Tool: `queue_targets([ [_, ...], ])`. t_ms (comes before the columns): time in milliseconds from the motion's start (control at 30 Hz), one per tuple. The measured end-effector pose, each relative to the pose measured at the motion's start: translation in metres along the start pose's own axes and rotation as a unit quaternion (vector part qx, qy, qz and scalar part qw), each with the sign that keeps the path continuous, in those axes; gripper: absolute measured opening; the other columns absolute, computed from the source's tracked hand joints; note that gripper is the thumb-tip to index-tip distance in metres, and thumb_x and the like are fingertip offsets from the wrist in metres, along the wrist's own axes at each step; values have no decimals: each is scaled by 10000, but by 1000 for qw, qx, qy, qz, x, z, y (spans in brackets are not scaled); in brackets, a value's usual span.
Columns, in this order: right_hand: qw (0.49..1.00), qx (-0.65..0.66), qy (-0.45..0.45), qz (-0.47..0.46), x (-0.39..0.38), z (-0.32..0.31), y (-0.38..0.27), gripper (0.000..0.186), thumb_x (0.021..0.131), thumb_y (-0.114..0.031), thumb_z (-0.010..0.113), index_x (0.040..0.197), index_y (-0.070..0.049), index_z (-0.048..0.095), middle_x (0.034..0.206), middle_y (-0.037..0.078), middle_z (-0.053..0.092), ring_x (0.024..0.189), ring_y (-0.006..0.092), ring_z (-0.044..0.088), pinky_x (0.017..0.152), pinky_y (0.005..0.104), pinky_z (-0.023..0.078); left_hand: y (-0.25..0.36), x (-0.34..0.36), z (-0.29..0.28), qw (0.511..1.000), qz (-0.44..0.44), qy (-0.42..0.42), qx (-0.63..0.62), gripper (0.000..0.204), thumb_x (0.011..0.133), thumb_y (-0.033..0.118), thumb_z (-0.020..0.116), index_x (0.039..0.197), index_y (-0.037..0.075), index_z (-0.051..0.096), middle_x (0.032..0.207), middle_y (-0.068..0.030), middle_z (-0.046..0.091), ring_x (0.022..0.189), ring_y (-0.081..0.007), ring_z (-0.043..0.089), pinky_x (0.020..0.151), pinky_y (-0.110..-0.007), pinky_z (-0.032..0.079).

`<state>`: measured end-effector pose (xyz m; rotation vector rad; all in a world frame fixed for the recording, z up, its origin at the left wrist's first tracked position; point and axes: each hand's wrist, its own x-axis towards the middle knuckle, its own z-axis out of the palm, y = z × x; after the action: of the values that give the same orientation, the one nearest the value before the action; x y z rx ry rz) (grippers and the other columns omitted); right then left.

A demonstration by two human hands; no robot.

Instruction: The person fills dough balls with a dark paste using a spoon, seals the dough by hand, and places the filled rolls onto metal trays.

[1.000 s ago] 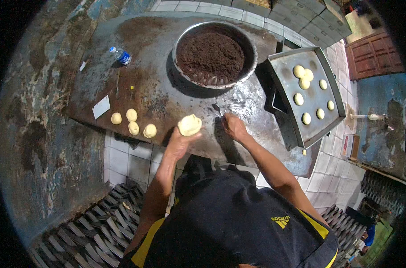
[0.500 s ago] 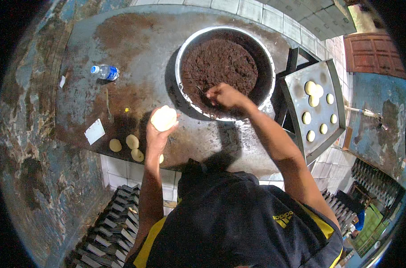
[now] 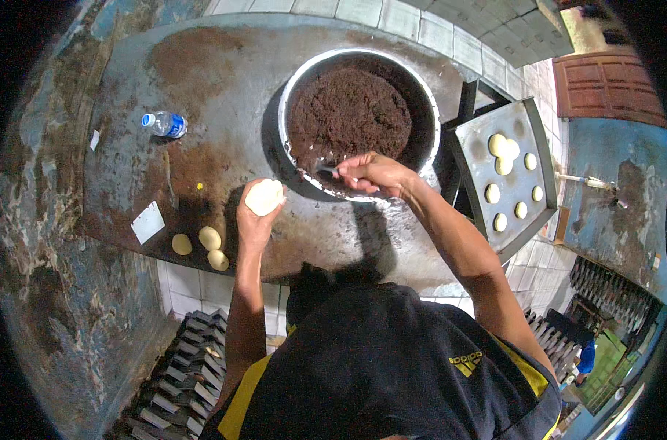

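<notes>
In my left hand [image 3: 253, 220] rests a flattened disc of pale dough [image 3: 264, 196], fingers curled round it, left of the large metal bowl's rim [image 3: 283, 110]. The bowl holds dark brown crumbly filling [image 3: 352, 110]. My right hand [image 3: 370, 172] is closed on a spoon [image 3: 326, 166] at the bowl's near rim, the spoon's head over the filling. Several dough balls [image 3: 209, 237] sit near the table's front-left edge. On the right, a metal tray [image 3: 471, 143] carries several dough balls [image 3: 529, 160].
The stained metal table [image 3: 187, 59] holds a plastic bottle [image 3: 165, 125] and a white card [image 3: 148, 222] at the left. A black metal frame [image 3: 469, 99] stands by the tray. Stacked dark metal pieces [image 3: 172, 389] lie below. A person in blue [image 3: 587, 356] is at the far lower right.
My right hand moved up with the spoon into the bowl, then back slightly toward the near rim. My left hand with the dough moved left and up. The view shifted too.
</notes>
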<state>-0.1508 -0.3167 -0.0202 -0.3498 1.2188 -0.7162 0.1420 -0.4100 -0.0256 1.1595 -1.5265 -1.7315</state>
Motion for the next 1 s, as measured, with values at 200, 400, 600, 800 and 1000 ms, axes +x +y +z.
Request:
queue_targets([
  [200,978,-71,64,-186,-63,63,7,224,1002,-204,643,1126,-33,721,740,-20,648,522,46,449,456,232,365,13,-3,55,998,38,26,42,580,801,-22,803,1303,32,519,1128,-53,670,1027,-146,637,920,-304,521],
  [400,646,-571,351,-364,-88,125,101,500,863,-27,581,1357,-88,545,833,137,577,742,347,635,616,450,540,13,-20,97,955,145,51,252,559,800,114,833,1254,114,506,1017,-193,713,952,-389,708,794,-467,556],
  [600,717,-556,338,-250,-128,90,174,312,893,-72,609,1201,-32,642,934,157,624,830,361,642,658,480,538,-29,-53,85,970,42,20,240,396,886,65,678,1250,87,524,995,-187,699,955,-355,704,809,-424,544],
  [800,878,29,343,-334,-156,74,174,685,861,-141,746,1450,8,429,976,153,731,870,262,712,795,362,557,-30,-150,159,970,50,-230,-51,654,770,-32,785,1323,107,465,1172,-30,621,1111,-160,602,952,-321,503],
  [1000,697,-362,392,-479,-273,94,236,586,912,49,486,1482,-58,396,1104,229,689,1002,402,674,900,456,523,-6,-227,231,973,19,-228,-25,384,849,116,810,1152,79,576,1024,-2,647,919,-125,621,826,-298,520],
])
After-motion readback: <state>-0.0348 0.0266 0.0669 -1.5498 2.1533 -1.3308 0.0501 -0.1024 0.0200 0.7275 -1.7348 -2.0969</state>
